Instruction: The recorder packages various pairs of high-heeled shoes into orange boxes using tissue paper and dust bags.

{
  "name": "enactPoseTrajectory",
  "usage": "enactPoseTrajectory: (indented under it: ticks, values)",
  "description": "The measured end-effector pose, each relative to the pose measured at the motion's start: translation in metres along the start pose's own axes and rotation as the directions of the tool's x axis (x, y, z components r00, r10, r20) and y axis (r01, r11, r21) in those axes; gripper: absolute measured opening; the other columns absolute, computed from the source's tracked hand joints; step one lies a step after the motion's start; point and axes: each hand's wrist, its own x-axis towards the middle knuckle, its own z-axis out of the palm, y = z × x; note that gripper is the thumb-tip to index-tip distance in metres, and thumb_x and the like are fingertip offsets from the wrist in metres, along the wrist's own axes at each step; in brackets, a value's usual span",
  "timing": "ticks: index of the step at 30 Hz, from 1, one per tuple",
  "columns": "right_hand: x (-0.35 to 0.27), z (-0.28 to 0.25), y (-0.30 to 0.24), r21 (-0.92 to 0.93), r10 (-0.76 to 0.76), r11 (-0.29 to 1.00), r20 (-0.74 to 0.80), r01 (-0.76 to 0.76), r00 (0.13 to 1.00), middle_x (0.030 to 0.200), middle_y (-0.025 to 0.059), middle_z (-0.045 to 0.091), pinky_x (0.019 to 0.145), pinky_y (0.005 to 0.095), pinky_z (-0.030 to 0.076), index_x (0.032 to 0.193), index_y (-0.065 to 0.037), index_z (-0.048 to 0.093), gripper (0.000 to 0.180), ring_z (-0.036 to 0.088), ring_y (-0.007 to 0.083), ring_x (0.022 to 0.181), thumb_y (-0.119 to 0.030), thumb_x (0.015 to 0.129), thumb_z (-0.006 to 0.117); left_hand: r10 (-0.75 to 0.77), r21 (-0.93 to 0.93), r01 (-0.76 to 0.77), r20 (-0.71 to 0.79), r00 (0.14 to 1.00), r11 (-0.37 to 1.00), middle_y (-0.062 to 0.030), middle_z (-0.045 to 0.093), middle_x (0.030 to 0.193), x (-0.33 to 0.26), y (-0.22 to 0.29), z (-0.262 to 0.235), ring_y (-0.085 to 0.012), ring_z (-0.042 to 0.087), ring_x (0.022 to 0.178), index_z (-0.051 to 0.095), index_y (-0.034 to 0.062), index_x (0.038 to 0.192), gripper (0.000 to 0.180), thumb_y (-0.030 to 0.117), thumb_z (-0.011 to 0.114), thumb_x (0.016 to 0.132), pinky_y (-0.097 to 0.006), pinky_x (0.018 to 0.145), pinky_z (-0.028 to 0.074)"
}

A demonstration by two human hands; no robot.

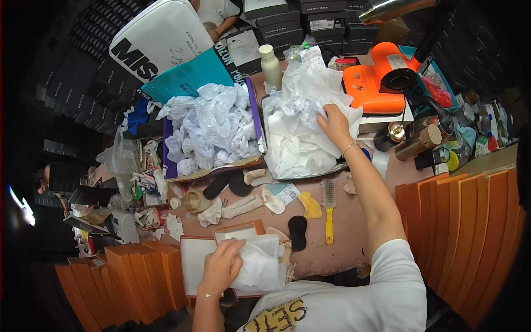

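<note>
My right hand [335, 128] reaches to the far pile of white tissue paper [296, 149], its fingers curled round the edge of a crumpled paper wad [303, 109]. Near my body, my left hand [223, 264] is bent over a sheet of white tissue [260, 260], with fingertips and thumb at its left edge. That sheet covers part of an open orange-edged shoebox [191, 260]. Beside the tissue, part of a beige strappy shoe [287, 260] shows. Left of the paper pile stands a purple-sided box [258, 116] heaped with crumpled white wads [213, 124].
A yellow-handled brush [329, 221], yellow sponge [310, 206] and black insole-shaped pad [297, 232] lie mid-table. An orange machine [370, 88], cream bottle [270, 66] and brown flask [420, 143] stand beyond. Orange boxes [459, 221] line both sides. Another person's arm [224, 25] shows at the back.
</note>
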Motion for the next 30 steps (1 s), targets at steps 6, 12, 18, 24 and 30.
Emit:
enactPoseTrajectory:
  ticks: [6,12,18,24,30]
  values:
    - [-0.001,0.026,0.018,-0.045,-0.064,0.997,0.070,0.067,0.996,0.087,0.0149,0.056,0.072,0.0443,0.048,0.093,-0.003,0.057,0.022,0.057,0.0352,0.086,-0.014,0.076,0.066,0.072,0.288,-0.183,0.356,0.932,0.940,-0.0108,0.056,0.120,0.135,0.012,0.072,-0.0322,0.065,0.082,0.054,0.0134,0.126,0.045,0.014,0.064,0.083,-0.038,0.066,0.054]
    - [-0.002,0.045,0.046,0.188,-0.009,0.982,0.077,-0.006,0.997,0.089,0.0217,0.055,0.077,0.0446,0.045,0.099,0.002,0.054,0.026,0.054,0.0399,0.089,-0.015,0.082,0.063,0.102,0.379,-0.215,0.297,0.949,0.900,-0.0128,0.061,0.105,0.213,-0.038,0.133,-0.0329,0.064,0.080,0.059,0.0077,0.115,0.031,0.007,0.059,0.084,-0.039,0.067,0.051]
    - [-0.009,0.039,0.056,0.295,0.076,0.951,0.063,-0.091,0.995,0.108,0.0263,0.056,0.087,0.0418,0.044,0.117,0.004,0.051,0.041,0.055,0.0404,0.100,-0.018,0.085,0.064,-0.497,-0.586,0.400,-0.005,0.868,0.705,-0.0067,0.066,0.090,0.185,-0.059,0.067,-0.0163,0.063,0.084,0.063,0.0001,0.099,0.017,0.015,0.061,0.091,-0.031,0.076,0.050]
    - [-0.011,0.000,0.015,0.132,-0.075,0.989,0.120,0.059,0.990,0.132,0.0259,0.045,0.100,0.0406,0.039,0.133,0.001,0.044,0.057,0.045,0.0400,0.121,-0.019,0.085,0.065,-0.713,-0.946,0.152,0.315,0.626,-0.285,-0.0148,0.065,0.106,0.111,-0.065,0.054,-0.0262,0.065,0.092,0.056,0.0034,0.115,0.034,0.031,0.046,0.098,-0.039,0.082,0.055]
    - [-0.029,-0.068,-0.040,0.568,-0.310,0.823,0.422,0.018,0.852,0.142,0.0249,0.037,0.105,0.0403,0.036,0.140,-0.002,0.037,0.076,0.040,0.0372,0.129,-0.029,0.079,0.072,-0.579,-0.841,0.269,0.523,0.625,-0.469,-0.0165,0.063,0.111,0.037,-0.101,0.095,-0.0293,0.064,0.097,0.055,0.0040,0.119,0.040,0.036,0.044,0.098,-0.042,0.085,0.054]
